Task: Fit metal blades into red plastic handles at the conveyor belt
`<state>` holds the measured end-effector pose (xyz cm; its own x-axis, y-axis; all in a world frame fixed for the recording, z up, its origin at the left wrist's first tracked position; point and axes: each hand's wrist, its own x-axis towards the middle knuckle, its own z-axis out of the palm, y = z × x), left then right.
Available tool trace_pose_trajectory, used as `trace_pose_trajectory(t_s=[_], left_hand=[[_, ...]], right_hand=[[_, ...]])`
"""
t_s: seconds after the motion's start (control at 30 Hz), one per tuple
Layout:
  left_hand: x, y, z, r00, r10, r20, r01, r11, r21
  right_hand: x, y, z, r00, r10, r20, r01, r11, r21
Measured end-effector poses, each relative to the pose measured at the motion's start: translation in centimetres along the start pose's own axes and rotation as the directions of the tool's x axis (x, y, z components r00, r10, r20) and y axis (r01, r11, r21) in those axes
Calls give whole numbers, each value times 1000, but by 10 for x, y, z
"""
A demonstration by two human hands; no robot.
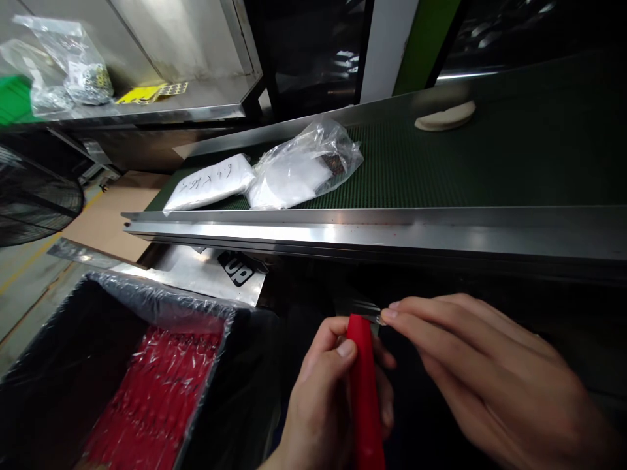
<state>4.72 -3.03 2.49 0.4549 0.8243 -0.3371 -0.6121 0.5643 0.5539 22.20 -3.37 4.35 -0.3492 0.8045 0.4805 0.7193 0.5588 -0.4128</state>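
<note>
Upright in my left hand [326,391] is a long, narrow red piece [365,391], gripped between the thumb and the fingers behind it. Its full shape is hidden by its edge-on angle and the lower picture edge. My right hand [490,372] comes in from the right with its fingertips pinched at a small shiny piece [380,319] beside the top of the red piece. Whether that bit is metal or clear plastic, and whether it is joined to the red piece, I cannot tell.
A lined black bin [228,313] at lower left holds many red pieces [157,391] in clear plastic. Beyond the metal rail [392,228], a green conveyor belt [392,170] carries a white packet [210,183], a clear bag [304,163] and a pale curved piece [445,117]. A fan [36,196] stands left.
</note>
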Motion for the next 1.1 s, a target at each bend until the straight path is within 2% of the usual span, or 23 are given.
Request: trace_pose_trajectory(t_s=[0.23, 0.63, 0.97, 1.1], left_hand=[[-1, 3, 4, 998, -40, -56, 42, 999, 22], [-2, 9, 2, 992, -40, -117, 45, 998, 36], [-1, 25, 10, 986, -42, -159, 55, 995, 81], [4, 26, 10, 990, 20, -136, -9, 997, 79]], right_hand=[[-4, 0, 0, 1000, -16, 19, 16, 1000, 0], [-11, -11, 3, 995, -64, 77, 66, 997, -25], [-18, -23, 8, 998, -50, 41, 51, 999, -2], [-22, -27, 9, 996, -67, 52, 68, 998, -3]])
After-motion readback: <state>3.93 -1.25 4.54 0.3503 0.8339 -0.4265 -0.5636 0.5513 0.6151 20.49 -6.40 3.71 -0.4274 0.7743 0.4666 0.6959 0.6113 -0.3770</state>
